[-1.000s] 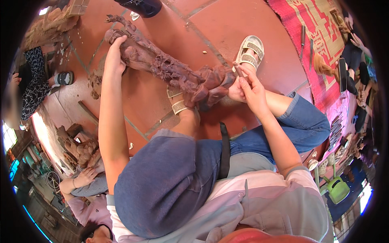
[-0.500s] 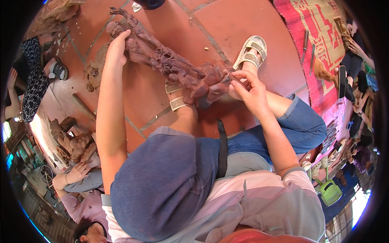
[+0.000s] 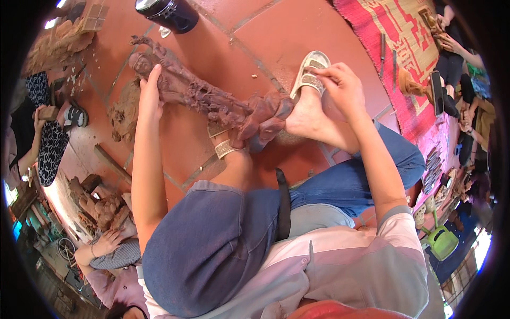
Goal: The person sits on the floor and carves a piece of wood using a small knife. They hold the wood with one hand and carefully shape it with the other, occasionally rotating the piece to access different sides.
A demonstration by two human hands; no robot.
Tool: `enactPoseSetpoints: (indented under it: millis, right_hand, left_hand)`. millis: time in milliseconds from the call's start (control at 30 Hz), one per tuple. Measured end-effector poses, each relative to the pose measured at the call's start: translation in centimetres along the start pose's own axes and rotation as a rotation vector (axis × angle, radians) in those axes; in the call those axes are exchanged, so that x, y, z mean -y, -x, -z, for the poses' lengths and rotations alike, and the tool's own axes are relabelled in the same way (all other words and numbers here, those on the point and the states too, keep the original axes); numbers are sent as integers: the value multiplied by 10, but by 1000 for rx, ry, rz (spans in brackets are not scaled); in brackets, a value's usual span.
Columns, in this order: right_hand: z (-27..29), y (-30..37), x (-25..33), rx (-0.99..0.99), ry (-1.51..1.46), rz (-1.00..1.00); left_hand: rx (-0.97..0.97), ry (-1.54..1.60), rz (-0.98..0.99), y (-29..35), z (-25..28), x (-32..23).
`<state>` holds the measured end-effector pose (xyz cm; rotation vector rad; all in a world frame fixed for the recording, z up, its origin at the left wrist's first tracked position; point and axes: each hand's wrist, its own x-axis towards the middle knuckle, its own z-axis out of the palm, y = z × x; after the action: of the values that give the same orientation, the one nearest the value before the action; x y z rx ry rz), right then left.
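Observation:
A long reddish-brown wooden carving (image 3: 212,98) lies slantwise above my feet, its carved figure's head at the far left and its broad, lumpy base between my feet. My left hand (image 3: 152,93) grips it just below the head, thumb on the near face, the other fingers mostly hidden behind. Apart from the carving, my right hand (image 3: 345,90) hovers over my right sandal (image 3: 309,74). Its thumb and forefinger are pinched together; whatever is between them is too small to name.
A black cylindrical container (image 3: 169,15) stands at the top. To the right lies a red and beige mat (image 3: 366,26) with chisels (image 3: 382,55) on it. Rough wood (image 3: 123,119) and a wooden stick (image 3: 111,162) are at the left. Other people sit at both sides.
My right hand has lifted off the carving's base and moved up and right, over the sandal. My left hand keeps its grip near the head. The black container shows more fully.

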<state>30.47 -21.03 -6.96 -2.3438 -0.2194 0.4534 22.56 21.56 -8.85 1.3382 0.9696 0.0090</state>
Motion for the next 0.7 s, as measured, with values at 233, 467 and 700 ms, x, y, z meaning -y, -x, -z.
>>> enactPoseSetpoints:
  millis: [233, 467, 700]
  right_hand:
    - [-48, -12, -7, 44, 257, 399]
    - [-3, -43, -39, -213, -108, -7]
    - [115, 18, -38, -479, -104, 173]
  left_hand:
    - [50, -29, -48, 2, 8, 7]
    - [106, -38, -47, 44, 13, 38]
    - [-6, -276, 50, 93, 14, 56]
